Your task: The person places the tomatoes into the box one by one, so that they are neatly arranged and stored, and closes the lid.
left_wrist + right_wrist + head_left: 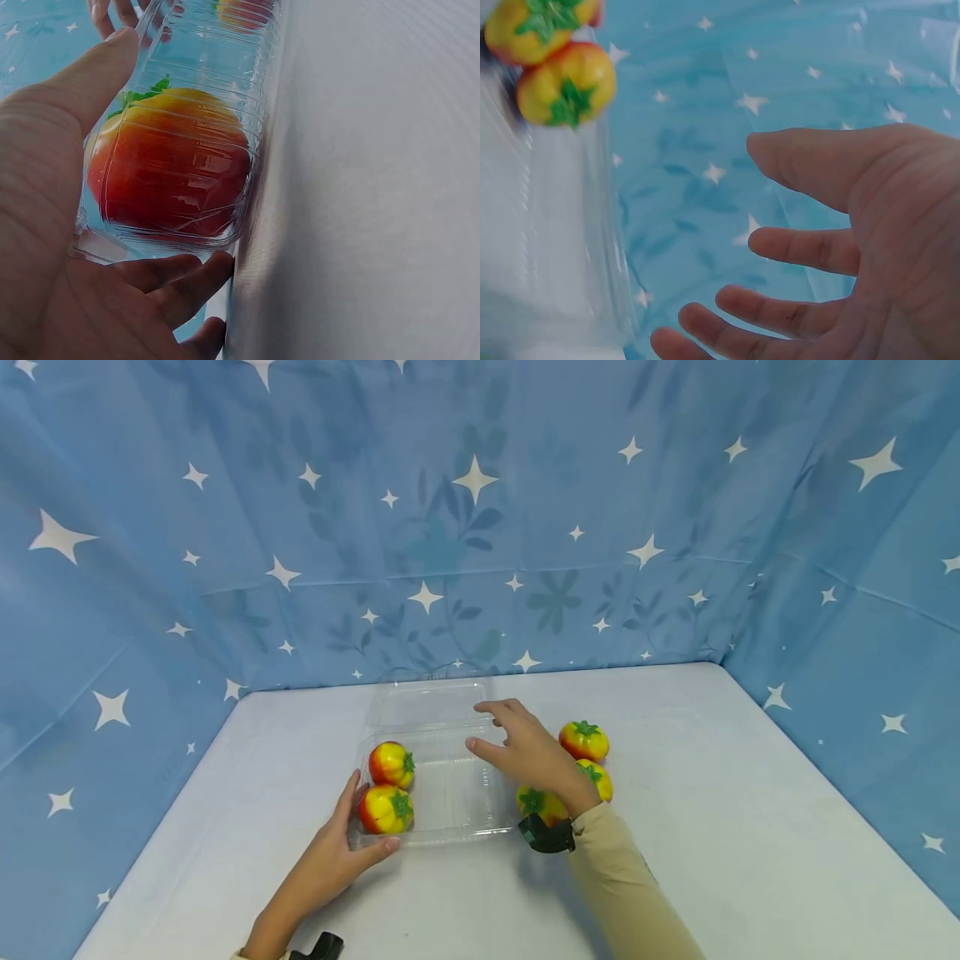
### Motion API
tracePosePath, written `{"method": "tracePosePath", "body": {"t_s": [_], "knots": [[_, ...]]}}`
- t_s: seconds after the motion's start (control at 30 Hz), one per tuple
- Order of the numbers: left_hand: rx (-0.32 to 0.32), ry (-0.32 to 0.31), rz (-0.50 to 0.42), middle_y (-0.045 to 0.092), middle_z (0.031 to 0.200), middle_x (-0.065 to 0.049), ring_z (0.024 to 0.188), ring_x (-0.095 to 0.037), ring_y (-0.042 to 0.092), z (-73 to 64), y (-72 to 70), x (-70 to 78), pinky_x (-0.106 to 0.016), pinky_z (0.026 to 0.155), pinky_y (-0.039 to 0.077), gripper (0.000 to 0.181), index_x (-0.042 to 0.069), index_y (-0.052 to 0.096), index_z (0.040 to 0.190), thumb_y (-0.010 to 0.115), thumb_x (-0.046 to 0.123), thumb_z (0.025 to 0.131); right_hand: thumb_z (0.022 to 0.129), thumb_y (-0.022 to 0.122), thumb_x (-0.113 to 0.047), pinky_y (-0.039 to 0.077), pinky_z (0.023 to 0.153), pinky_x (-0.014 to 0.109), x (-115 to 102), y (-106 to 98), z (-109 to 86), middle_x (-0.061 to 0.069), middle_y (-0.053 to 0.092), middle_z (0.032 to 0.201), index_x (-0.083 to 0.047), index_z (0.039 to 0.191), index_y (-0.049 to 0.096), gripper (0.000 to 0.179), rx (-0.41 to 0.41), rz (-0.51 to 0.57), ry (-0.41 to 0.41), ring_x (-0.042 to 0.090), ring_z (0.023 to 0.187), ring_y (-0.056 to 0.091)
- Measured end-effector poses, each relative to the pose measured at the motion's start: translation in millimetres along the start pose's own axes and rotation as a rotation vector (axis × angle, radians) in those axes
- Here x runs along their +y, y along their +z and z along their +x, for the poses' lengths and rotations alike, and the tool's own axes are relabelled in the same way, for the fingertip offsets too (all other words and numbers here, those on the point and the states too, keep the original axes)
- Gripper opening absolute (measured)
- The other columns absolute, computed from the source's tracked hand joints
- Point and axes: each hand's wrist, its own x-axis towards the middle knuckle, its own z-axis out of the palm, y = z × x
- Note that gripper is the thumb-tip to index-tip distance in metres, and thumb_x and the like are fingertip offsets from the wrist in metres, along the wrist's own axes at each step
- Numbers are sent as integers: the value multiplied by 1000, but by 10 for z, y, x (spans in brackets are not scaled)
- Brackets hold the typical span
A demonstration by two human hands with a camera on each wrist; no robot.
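Observation:
A clear plastic box lies with its lid folded back. Inside, at its left end, sit two red-and-yellow fruit-like pieces with green leafy tops, a rear one and a front one. My left hand grips the near left corner of the box, thumb along the front wall and fingers round the left side. Over the right part of the box, my right hand is held with fingers spread and nothing in them. In the right wrist view its fingers show apart from the box.
Three similar fruit-like pieces lie by the right end of the box: a back one, a middle one and a near one, partly behind my right wrist. A white-covered table meets a blue starred curtain behind.

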Motion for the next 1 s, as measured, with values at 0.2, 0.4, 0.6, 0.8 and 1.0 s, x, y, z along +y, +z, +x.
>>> {"method": "tracePosePath", "body": {"t_s": [0.2,0.4,0.6,0.8,1.0], "knots": [[-6,19,10,20,174,-24,159,-46,20,1,-32,6,-67,124,15,116,11,1,173,80,46,96,106,68,-37,52,108,56,157,-241,-42,17,49,156,-8,157,52,61,34,71,31,38,136,55],[-9,37,8,20,174,-25,159,-45,20,15,-51,41,-66,124,15,116,10,1,173,81,44,96,108,66,-37,42,116,61,338,-480,-98,22,45,160,-6,159,48,63,72,118,71,44,145,47],[-13,20,20,19,174,-25,159,-46,19,-3,-65,46,-66,124,15,116,10,0,173,80,45,96,107,65,-39,39,115,68,501,-641,-173,25,41,163,-6,161,46,66,82,75,140,48,147,41],[-18,16,9,19,174,-25,159,-46,18,-20,-63,29,-67,124,14,116,10,0,173,80,45,97,107,64,-35,33,116,73,657,-740,-253,26,32,167,-7,163,42,66,45,53,197,52,147,36],[-22,19,1,19,174,-25,159,-46,18,-18,-45,25,-66,124,14,116,10,0,173,80,44,97,107,64,-31,30,117,75,786,-772,-261,32,27,167,-5,165,38,68,-26,42,261,56,148,32]]}}
